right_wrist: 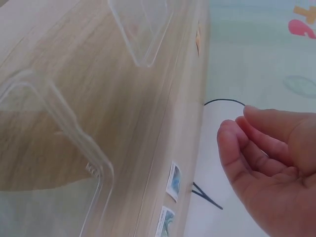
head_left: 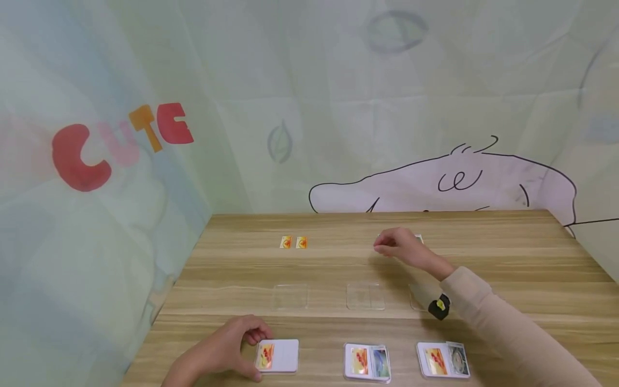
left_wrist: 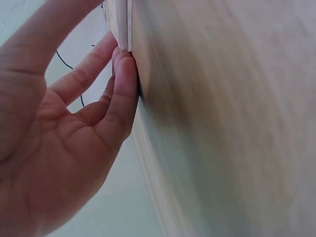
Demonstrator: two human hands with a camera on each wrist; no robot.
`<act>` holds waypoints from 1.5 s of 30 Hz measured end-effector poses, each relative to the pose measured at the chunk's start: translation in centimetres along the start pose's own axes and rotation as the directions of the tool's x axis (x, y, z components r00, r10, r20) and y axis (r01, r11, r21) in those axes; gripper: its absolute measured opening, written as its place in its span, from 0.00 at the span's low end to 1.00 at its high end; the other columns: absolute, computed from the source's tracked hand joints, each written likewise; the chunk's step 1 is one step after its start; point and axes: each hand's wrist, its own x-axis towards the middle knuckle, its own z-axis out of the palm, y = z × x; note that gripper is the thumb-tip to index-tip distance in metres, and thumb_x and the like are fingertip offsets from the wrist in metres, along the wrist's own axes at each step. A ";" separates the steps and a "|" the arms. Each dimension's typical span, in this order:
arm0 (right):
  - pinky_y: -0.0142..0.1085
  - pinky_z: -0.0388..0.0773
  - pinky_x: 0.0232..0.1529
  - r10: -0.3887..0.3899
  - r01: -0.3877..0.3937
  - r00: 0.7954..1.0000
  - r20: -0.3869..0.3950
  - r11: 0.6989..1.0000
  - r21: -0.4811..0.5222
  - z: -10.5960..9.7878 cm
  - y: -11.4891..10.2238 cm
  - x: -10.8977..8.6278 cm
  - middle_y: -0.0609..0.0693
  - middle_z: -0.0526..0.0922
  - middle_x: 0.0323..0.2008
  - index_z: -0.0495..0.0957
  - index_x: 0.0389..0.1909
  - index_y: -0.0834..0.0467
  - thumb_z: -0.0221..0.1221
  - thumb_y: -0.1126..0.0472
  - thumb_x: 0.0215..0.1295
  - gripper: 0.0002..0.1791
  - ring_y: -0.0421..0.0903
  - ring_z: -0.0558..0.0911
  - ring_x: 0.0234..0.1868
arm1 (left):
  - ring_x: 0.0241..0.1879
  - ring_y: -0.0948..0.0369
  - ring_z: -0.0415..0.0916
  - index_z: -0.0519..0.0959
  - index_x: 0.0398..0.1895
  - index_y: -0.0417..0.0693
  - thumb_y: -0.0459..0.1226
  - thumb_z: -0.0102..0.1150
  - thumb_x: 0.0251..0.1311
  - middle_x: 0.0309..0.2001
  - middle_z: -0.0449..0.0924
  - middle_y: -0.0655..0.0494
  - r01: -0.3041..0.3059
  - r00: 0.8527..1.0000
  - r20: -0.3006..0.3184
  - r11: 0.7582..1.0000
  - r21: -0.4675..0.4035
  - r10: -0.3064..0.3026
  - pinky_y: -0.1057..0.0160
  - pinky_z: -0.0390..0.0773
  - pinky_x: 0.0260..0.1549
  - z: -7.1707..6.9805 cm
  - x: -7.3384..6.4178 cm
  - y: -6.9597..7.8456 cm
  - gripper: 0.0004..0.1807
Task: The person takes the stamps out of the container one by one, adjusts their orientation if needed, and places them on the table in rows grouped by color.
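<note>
At the front left, my left hand (head_left: 232, 346) grips a flat white case (head_left: 286, 356) between thumb and fingers. An orange picture card (head_left: 266, 356) covers the case's left half; its right half is plain white. In the left wrist view, the fingertips (left_wrist: 126, 74) are at the lower edge of the case (left_wrist: 123, 24). My right hand (head_left: 398, 244) hovers over the back of the table with loosely bent fingers and nothing visible between them. Beneath and beside it lie two small blue-green picture cards (right_wrist: 174, 181), partly hidden by the hand in the head view.
Two orange cards (head_left: 293, 242) lie at the back left. Clear plastic covers (head_left: 365, 297) form a middle row. Two more white cases, a middle one (head_left: 366, 363) and a right one (head_left: 442, 360), each bear two cards. A black device (head_left: 439, 307) is at the right sleeve.
</note>
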 end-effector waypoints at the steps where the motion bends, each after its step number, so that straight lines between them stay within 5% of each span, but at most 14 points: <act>1: 0.32 0.74 0.28 0.002 -0.002 1.000 0.004 1.000 0.002 0.1 -0.1 0.0 0.54 0.80 0.28 0.81 0.36 0.67 0.60 0.70 0.68 0.03 0.43 0.75 0.27 | 0.39 0.64 0.73 0.79 0.45 0.48 0.42 0.83 0.38 0.41 0.78 0.60 -0.001 1.000 -0.002 1.000 -0.001 0.001 0.66 0.77 0.42 0.0 0.0 0.0 0.29; 12: 0.41 0.78 0.30 -0.021 0.019 0.999 0.039 0.998 0.054 0.9 -1.2 0.5 0.59 0.81 0.28 0.81 0.37 0.69 0.60 0.70 0.68 0.04 0.48 0.78 0.28 | 0.39 0.64 0.73 0.79 0.45 0.48 0.43 0.84 0.37 0.41 0.78 0.60 -0.003 1.000 -0.014 1.000 0.008 0.004 0.66 0.77 0.42 0.1 -0.1 -0.2 0.29; 23: 0.34 0.75 0.27 -0.083 0.077 0.994 0.077 0.994 0.081 2.1 -2.4 1.1 0.60 0.80 0.26 0.81 0.37 0.71 0.59 0.70 0.69 0.06 0.50 0.77 0.27 | 0.40 0.65 0.74 0.79 0.44 0.47 0.42 0.84 0.36 0.41 0.78 0.60 -0.025 0.999 -0.024 1.000 0.009 0.025 0.65 0.77 0.43 0.2 -0.2 -0.3 0.30; 45: 0.41 0.79 0.31 -0.092 0.066 0.984 0.154 0.984 0.167 4.4 -3.9 1.6 0.64 0.81 0.29 0.80 0.39 0.72 0.59 0.69 0.69 0.07 0.51 0.78 0.28 | 0.39 0.65 0.74 0.79 0.44 0.47 0.41 0.84 0.36 0.41 0.79 0.60 -0.023 1.000 -0.019 1.000 -0.002 0.023 0.65 0.78 0.42 0.1 -0.2 -0.2 0.30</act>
